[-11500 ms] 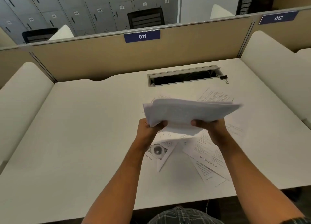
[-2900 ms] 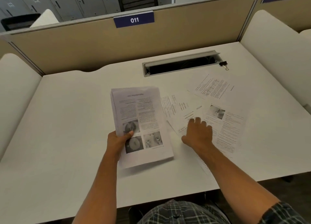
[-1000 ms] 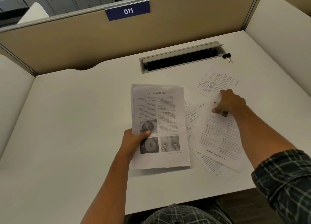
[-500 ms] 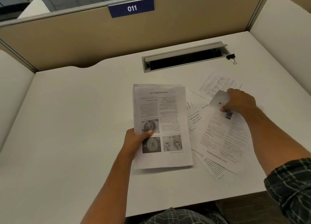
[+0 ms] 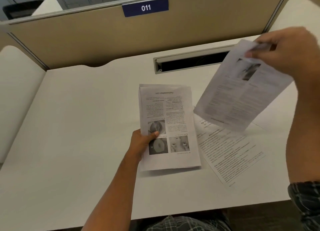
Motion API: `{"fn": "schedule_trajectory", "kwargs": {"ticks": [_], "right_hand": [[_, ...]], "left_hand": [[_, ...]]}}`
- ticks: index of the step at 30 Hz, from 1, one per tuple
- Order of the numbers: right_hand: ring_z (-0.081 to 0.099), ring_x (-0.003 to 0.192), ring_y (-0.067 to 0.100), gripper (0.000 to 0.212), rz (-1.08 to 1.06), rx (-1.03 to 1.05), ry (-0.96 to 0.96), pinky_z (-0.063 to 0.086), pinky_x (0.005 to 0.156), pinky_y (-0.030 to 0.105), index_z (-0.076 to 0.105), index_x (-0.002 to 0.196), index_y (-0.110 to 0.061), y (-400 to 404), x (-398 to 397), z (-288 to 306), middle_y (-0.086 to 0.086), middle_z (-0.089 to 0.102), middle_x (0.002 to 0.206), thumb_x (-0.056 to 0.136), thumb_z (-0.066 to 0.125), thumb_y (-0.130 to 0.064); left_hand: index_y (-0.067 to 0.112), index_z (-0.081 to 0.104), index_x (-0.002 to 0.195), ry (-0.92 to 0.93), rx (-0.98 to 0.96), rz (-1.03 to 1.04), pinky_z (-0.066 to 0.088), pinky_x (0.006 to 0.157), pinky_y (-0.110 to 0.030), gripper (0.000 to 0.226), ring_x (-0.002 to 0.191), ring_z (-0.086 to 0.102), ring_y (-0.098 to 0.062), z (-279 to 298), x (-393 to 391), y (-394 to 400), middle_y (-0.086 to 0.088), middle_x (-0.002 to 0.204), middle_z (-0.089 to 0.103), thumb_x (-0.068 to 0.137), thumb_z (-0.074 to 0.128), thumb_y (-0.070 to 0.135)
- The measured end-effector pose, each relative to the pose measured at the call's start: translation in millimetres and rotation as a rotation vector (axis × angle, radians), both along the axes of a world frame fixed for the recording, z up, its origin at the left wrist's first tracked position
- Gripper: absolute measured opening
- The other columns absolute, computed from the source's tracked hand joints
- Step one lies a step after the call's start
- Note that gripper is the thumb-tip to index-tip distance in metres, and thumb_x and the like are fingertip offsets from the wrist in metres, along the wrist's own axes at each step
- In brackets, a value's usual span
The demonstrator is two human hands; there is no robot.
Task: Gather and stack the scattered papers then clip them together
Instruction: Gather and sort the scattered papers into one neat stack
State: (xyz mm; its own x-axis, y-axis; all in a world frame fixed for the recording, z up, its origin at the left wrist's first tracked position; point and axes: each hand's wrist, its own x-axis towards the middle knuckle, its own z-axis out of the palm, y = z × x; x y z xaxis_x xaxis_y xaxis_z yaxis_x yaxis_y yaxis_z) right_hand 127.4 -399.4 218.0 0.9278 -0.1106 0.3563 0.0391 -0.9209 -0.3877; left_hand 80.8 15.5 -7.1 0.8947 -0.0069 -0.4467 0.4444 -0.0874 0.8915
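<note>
My left hand (image 5: 142,142) grips the left edge of a stack of printed papers (image 5: 169,119), thumb on top, held just above the white desk (image 5: 86,126). My right hand (image 5: 290,54) pinches the top corner of a single printed sheet (image 5: 242,95), lifted in the air at the upper right and blurred. More loose sheets (image 5: 230,152) lie flat on the desk to the right of the stack. The binder clip is hidden behind my right hand or the lifted sheet.
A cable slot (image 5: 192,62) with a grey frame is set into the desk at the back. A beige partition (image 5: 103,38) with a blue 011 label (image 5: 145,7) closes the far side. White curved side panels (image 5: 15,85) stand left and right.
My right hand has lifted one sheet off the loose pile, up and to the right. The left hand still holds the stack in the same place.
</note>
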Motion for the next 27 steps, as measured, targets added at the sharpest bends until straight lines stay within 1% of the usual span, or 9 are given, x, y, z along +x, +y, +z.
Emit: {"fn": "schedule_trajectory", "kwargs": {"ticks": [3, 4, 6, 11, 14, 18, 21, 25, 27], "right_hand": [[0.056, 0.058, 0.012, 0.032, 0.199, 0.085, -0.028, 0.049, 0.061, 0.025, 0.078, 0.112, -0.021, 12.0, -12.6, 38.2, -0.021, 0.065, 0.07, 0.088, 0.081, -0.042], [0.057, 0.058, 0.008, 0.028, 0.251, 0.086, -0.015, 0.043, 0.056, 0.013, 0.079, 0.109, -0.022, 17.2, -16.4, 49.7, -0.025, 0.064, 0.068, 0.088, 0.082, -0.04], [0.056, 0.058, 0.004, 0.025, 0.351, 0.101, 0.041, 0.038, 0.048, 0.009, 0.079, 0.107, -0.025, 29.2, -22.2, 68.9, -0.031, 0.064, 0.074, 0.087, 0.082, -0.038], [0.064, 0.067, -0.001, 0.019, 0.492, 0.126, 0.176, 0.046, 0.059, 0.006, 0.077, 0.098, -0.025, 88.3, 5.3, 52.0, -0.015, 0.073, 0.079, 0.081, 0.087, -0.023], [0.068, 0.08, 0.014, 0.021, 0.373, 0.105, 0.352, 0.053, 0.072, 0.028, 0.076, 0.098, -0.027, 135.4, 30.5, 6.8, -0.009, 0.072, 0.084, 0.08, 0.087, -0.032], [0.068, 0.1, 0.018, 0.04, 0.25, 0.072, 0.396, 0.054, 0.085, 0.035, 0.067, 0.122, -0.033, 178.5, 33.6, -58.0, -0.009, 0.068, 0.113, 0.085, 0.08, -0.041], [0.066, 0.116, 0.021, 0.07, 0.156, 0.257, 0.347, 0.055, 0.101, 0.042, 0.046, 0.147, -0.035, 183.4, 25.2, -91.2, -0.003, 0.045, 0.156, 0.087, 0.081, -0.041], [0.048, 0.14, 0.022, 0.086, -0.033, 0.508, 0.151, 0.047, 0.109, 0.044, 0.036, 0.152, -0.031, 153.2, -8.3, -121.0, -0.004, 0.035, 0.162, 0.082, 0.082, -0.051], [0.044, 0.142, 0.024, 0.102, -0.195, 0.695, 0.302, 0.043, 0.112, 0.048, 0.03, 0.156, -0.03, 135.1, -30.2, -140.5, -0.001, 0.033, 0.163, 0.075, 0.085, -0.059]], "left_hand": [[0.016, 0.071, 0.116, -0.012, 0.008, 0.011, 0.065, 0.069, -0.035, 0.034, 0.084, 0.079, -0.024, 2.0, 3.8, 5.7, -0.007, 0.102, 0.08, 0.085, 0.084, 0.022], [0.017, 0.071, 0.115, -0.016, 0.008, 0.016, 0.065, 0.068, -0.033, 0.033, 0.083, 0.079, -0.023, 2.5, 5.2, 7.4, -0.007, 0.102, 0.08, 0.085, 0.084, 0.023], [0.018, 0.071, 0.116, -0.025, 0.005, 0.014, 0.065, 0.071, -0.035, 0.033, 0.086, 0.079, -0.024, 4.1, 7.2, 8.2, -0.006, 0.104, 0.08, 0.086, 0.083, 0.024], [0.016, 0.069, 0.123, -0.041, -0.059, -0.078, 0.064, 0.086, -0.047, 0.039, 0.097, 0.078, -0.027, 12.4, 3.1, -1.4, -0.006, 0.109, 0.08, 0.088, 0.082, 0.025], [0.014, 0.07, 0.122, -0.059, -0.094, -0.142, 0.064, 0.082, -0.041, 0.036, 0.098, 0.078, -0.027, 20.2, -2.7, -8.8, -0.007, 0.109, 0.079, 0.089, 0.08, 0.024], [0.014, 0.07, 0.12, -0.061, -0.146, -0.171, 0.064, 0.076, -0.037, 0.03, 0.098, 0.077, -0.03, 27.0, -9.8, -14.6, -0.01, 0.109, 0.079, 0.095, 0.074, 0.029], [0.015, 0.07, 0.119, -0.046, -0.18, -0.148, 0.064, 0.074, -0.038, 0.031, 0.096, 0.077, -0.032, 28.5, -13.3, -15.4, -0.012, 0.108, 0.079, 0.093, 0.076, 0.03], [0.02, 0.073, 0.113, -0.032, -0.239, -0.085, 0.063, 0.074, -0.04, 0.036, 0.097, 0.077, -0.033, 26.9, -15.8, -12.4, -0.012, 0.109, 0.079, 0.081, 0.082, 0.033], [0.021, 0.073, 0.113, -0.029, -0.285, -0.059, 0.063, 0.074, -0.041, 0.033, 0.098, 0.076, -0.035, 25.4, -17.8, -11.0, -0.014, 0.11, 0.078, 0.082, 0.081, 0.03]]}}
